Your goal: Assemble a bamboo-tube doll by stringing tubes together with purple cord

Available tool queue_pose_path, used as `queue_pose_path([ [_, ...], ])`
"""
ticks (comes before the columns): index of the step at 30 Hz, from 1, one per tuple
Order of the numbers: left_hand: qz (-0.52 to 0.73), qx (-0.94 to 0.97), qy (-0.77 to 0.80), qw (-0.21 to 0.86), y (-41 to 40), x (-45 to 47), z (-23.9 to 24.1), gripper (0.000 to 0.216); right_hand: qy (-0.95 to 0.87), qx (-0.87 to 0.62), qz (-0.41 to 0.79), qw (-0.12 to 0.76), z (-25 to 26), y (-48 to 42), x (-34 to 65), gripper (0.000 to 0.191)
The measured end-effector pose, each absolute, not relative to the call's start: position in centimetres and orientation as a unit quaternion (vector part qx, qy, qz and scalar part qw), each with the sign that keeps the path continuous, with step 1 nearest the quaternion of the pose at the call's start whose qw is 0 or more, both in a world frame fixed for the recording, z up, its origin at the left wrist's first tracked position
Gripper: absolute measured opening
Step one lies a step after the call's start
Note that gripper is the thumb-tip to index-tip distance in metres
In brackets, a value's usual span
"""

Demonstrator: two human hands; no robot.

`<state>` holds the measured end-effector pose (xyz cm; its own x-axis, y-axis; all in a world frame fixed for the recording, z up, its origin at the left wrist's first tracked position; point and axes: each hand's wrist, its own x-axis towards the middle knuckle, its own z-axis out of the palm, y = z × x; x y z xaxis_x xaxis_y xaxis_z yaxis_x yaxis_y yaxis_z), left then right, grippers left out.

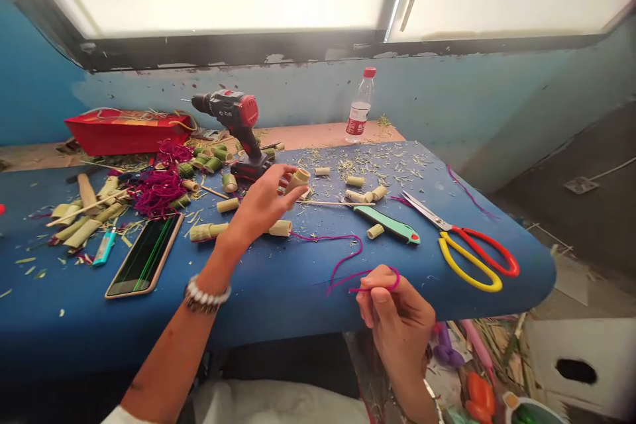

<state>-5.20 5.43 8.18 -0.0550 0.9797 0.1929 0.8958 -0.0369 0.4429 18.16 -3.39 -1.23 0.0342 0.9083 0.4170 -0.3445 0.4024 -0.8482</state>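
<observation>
My left hand reaches over the middle of the blue table, its thumb and fingers closed on a short bamboo tube. Near the front edge, my right hand pinches the end of a magenta cord. That cord curves back across the table to a longer bamboo piece, part of which is hidden behind my left forearm. Several cut bamboo tubes lie just beyond my hands, by a thin stick. A green-handled folding saw and scissors with red and yellow handles rest to the right.
A cordless drill stands behind my left hand. Farther left are a magenta cord tangle, a phone, a lighter, a hammer and a red box. A plastic bottle stands at the back.
</observation>
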Motion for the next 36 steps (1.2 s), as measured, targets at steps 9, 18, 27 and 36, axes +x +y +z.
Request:
queue_pose_path([
  [9,0.534,0.642,0.522,0.176,-10.1,-5.5,3.9,0.034,-0.635,-0.152,0.457,0.605,7.2,-3.2,15.1,0.008],
  [18,0.582,0.609,0.489,0.224,-13.0,-6.8,1.8,0.039,-0.694,-0.163,0.502,0.489,10.6,-4.8,10.4,0.021],
  [27,0.596,0.608,0.486,0.199,-13.3,-7.4,1.7,0.038,-0.8,-0.186,0.343,0.455,8.9,-5.4,9.3,0.011],
  [36,0.591,0.607,0.508,0.152,-13.4,-7.7,2.2,0.037,-0.885,-0.171,0.229,0.368,8.1,-5.2,10.2,0.016],
])
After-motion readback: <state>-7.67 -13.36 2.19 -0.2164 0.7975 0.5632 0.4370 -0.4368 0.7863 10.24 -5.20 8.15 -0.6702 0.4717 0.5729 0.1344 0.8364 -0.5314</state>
